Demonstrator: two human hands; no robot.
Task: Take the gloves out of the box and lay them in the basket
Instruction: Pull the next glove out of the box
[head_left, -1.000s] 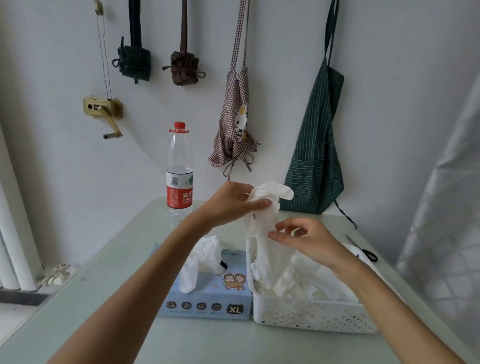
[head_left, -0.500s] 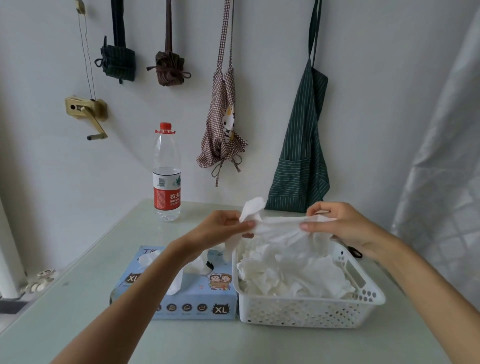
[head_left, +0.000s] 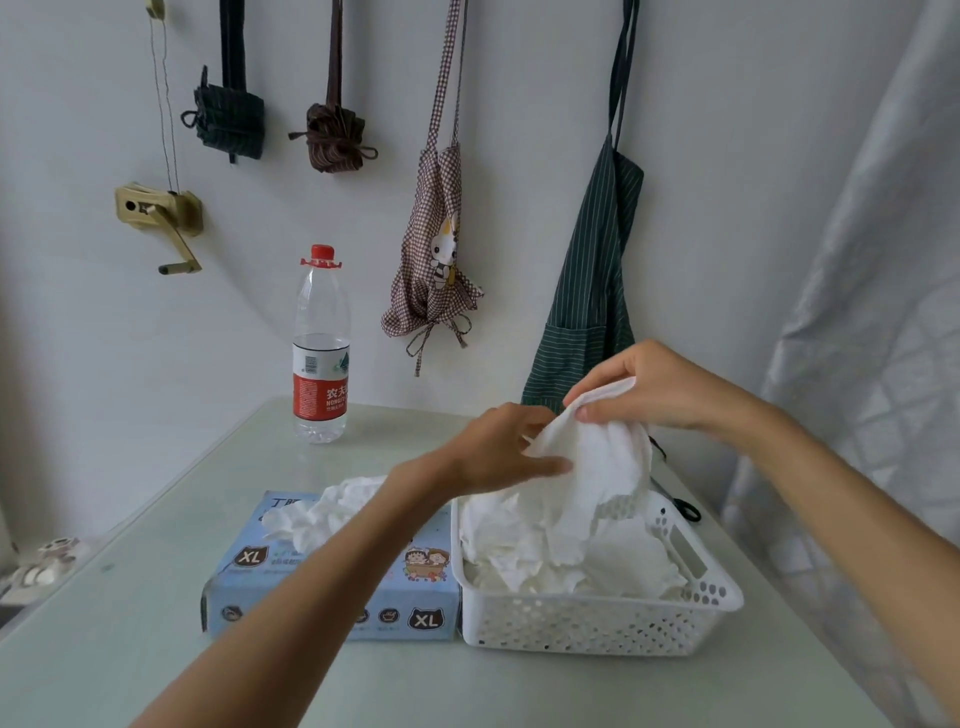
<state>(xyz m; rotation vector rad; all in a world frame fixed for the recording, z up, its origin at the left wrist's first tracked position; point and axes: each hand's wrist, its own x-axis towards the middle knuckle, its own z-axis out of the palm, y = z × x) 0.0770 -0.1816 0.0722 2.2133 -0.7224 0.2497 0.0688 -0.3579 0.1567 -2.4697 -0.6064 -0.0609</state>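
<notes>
Above a white basket (head_left: 597, 618) already heaped with gloves, the right hand (head_left: 660, 387) pinches a white glove (head_left: 597, 467) while the left hand (head_left: 498, 452) touches it with straight fingers; more gloves poke from the blue box (head_left: 332, 597), so work remains.

A white glove (head_left: 597, 467) hangs over the white basket (head_left: 597, 623), pinched at its top by the right hand (head_left: 660, 387); the left hand (head_left: 498, 447) touches its left edge with straight fingers. More gloves fill the basket. Just left stands the blue box (head_left: 332, 597), gloves spilling out. A water bottle (head_left: 320, 353) stands far left on the table (head_left: 156, 597).
</notes>
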